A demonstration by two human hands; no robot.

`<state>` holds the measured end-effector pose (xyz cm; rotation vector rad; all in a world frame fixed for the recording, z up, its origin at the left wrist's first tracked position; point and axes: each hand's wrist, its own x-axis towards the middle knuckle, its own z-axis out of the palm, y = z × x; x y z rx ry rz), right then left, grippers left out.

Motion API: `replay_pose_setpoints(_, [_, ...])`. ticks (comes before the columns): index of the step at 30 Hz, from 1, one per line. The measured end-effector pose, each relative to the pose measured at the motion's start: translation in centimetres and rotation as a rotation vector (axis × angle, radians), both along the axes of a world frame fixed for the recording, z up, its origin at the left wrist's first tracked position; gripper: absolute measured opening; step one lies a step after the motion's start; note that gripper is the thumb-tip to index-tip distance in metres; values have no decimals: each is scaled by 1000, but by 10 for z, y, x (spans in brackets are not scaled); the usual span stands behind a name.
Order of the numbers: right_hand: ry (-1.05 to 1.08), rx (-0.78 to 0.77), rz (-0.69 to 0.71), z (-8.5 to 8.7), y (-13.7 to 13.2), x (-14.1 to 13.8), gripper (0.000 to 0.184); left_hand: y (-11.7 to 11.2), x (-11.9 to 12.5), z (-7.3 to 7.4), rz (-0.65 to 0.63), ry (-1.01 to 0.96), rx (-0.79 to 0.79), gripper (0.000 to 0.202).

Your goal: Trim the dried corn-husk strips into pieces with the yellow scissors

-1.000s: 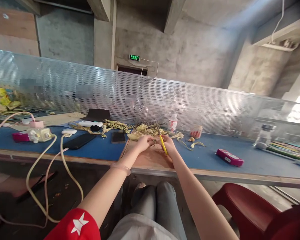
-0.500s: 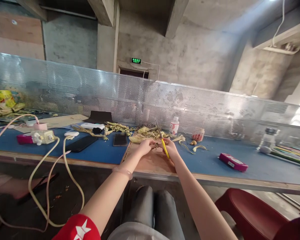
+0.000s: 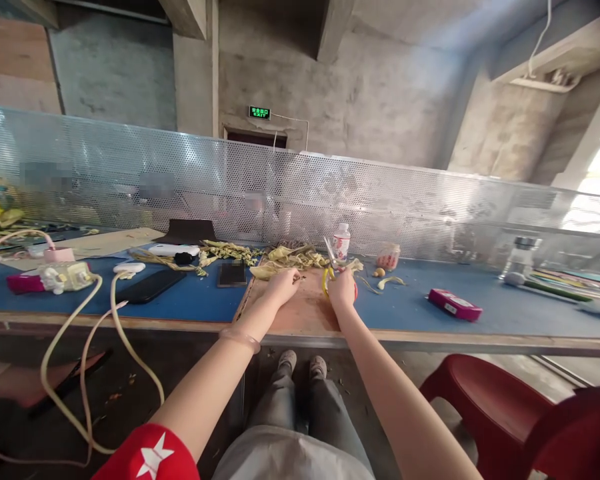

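Gripping one pair of yellow-handled scissors [image 3: 329,272], the fingers of the right hand [image 3: 343,290] curl around the loops, blades pointing up and away beyond the knuckles and apparently parted. The tool looks light and stiff, its plastic loops likely the secure hold and its metal tips the part to avoid. Just left of those fingers, apart from the scissors, the left hand [image 3: 283,287] has its fingertips drawn together near a dark fragment; whether they pinch it cannot be told. Below both sets of fingers lies one brown board [image 3: 300,313]. Immediately beyond them spreads a pile of dried, husk-like leaves [image 3: 300,257], too tangled to count, which would probably feel nearly weightless and brittle, best lifted by the thicker ends. Beyond the right fingers stands one white bottle with red print [image 3: 342,245]; farther right are one small jar with red contents or print [image 3: 389,257], one round tan piece [image 3: 379,273] and one pale curled strip [image 3: 391,283]. Well to the right of the fingers sits one magenta box [image 3: 455,305]. Left of the left fingers lie one dark square item [image 3: 231,274] and, farther off, one black phone [image 3: 151,287].
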<state>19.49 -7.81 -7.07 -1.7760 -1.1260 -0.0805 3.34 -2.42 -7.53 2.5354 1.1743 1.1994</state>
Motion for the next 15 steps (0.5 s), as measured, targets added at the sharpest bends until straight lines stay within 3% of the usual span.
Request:
replay_pose_setpoints(3, [-116,-70,-94,-6,-1,1,39,-3,-3,3,49,24,17,20])
replay_pose_setpoints(6, [-253,-163,-86,-6,-1,-1,34,-6,-3,5,61,47,30,18])
replay_pose_setpoints(10, [-439,-198,19,15,-10,-7,22,-11,-2,6,55,64,55,15])
replay_pose_setpoints(13, [-595,-118,174,25,-44,-14,23,-14,0,6,55,72,70,13])
replay_pose_setpoints(15, [-688,-53,320,8,-85,-20,24,-15,1,5,61,76,71,13])
